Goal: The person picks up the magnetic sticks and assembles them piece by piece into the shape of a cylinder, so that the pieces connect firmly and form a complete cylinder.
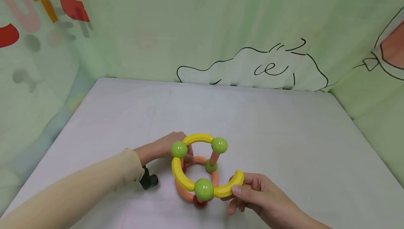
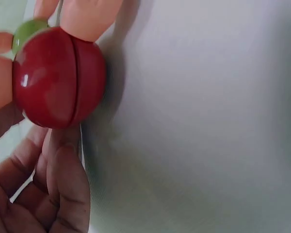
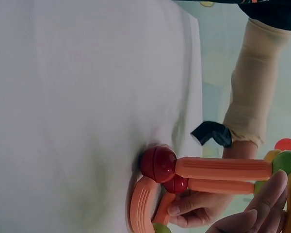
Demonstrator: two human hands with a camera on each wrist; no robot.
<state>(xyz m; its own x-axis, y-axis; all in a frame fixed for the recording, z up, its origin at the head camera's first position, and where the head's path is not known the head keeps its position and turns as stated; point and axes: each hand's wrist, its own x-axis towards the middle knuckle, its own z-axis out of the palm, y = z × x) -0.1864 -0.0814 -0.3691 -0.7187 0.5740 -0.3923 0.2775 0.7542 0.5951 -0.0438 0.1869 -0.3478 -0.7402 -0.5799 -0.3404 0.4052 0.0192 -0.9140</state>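
Observation:
A toy frame of sticks and balls stands on the table, with a ring of orange curved sticks (image 1: 184,193) below and yellow curved sticks (image 1: 180,174) above. Upright orange sticks (image 3: 223,168) join the two levels. My right hand (image 1: 263,195) pinches the free end of a curved yellow stick (image 1: 225,189), whose other end meets the front green ball (image 1: 203,189). Behind the frame, my left hand (image 1: 168,145) holds a lower orange stick (image 3: 163,208) between thumb and fingers, beside a red ball (image 3: 175,184). Another red ball (image 2: 48,77) partly covers that hand in the left wrist view.
A white cloth covers the table (image 1: 268,127). Printed curtains (image 1: 202,22) enclose its back and sides. A black strapped device (image 1: 148,180) sits at the left wrist, below the cream sleeve (image 1: 94,176).

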